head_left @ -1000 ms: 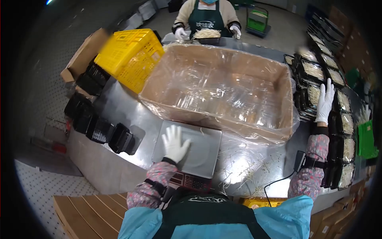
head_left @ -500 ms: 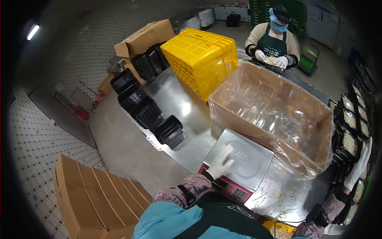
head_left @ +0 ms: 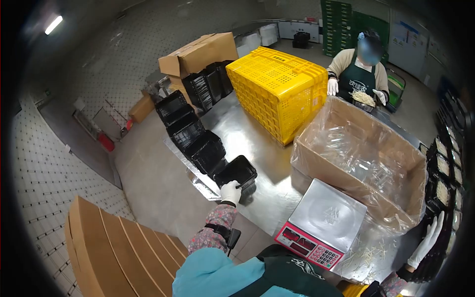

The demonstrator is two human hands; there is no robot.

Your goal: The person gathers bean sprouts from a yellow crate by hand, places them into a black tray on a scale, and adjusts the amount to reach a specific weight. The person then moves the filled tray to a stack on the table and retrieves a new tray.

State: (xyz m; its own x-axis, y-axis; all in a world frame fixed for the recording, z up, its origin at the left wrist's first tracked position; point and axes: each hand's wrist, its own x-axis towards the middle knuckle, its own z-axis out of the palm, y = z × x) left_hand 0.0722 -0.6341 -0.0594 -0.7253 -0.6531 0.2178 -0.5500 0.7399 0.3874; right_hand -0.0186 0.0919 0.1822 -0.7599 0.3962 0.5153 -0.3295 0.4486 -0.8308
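My left hand [head_left: 230, 192], in a white glove, is closed on the near edge of a black tray [head_left: 236, 171] at the close end of a row of stacked black trays [head_left: 205, 148]. My right hand [head_left: 428, 241], also gloved, is at the far right with its fingers stretched out, beside filled, wrapped trays [head_left: 442, 193]. Between my hands stands a scale [head_left: 328, 215] with a bare metal plate and a red keypad front. Pale thin strands [head_left: 368, 255] lie scattered on the metal table to its right.
A large carton [head_left: 366, 153] lined with plastic holds clear lids. Behind the trays stands a yellow crate [head_left: 277, 91], with an open cardboard box [head_left: 203, 54] to its left. Across the table a co-worker [head_left: 362, 74] has a filled black tray [head_left: 362, 100]. Brown cartons [head_left: 123, 252] stand at lower left.
My left hand has moved from above the scale leftward to the black tray and closed on its edge. My right hand has shifted down slightly. The co-worker's hands have moved apart.
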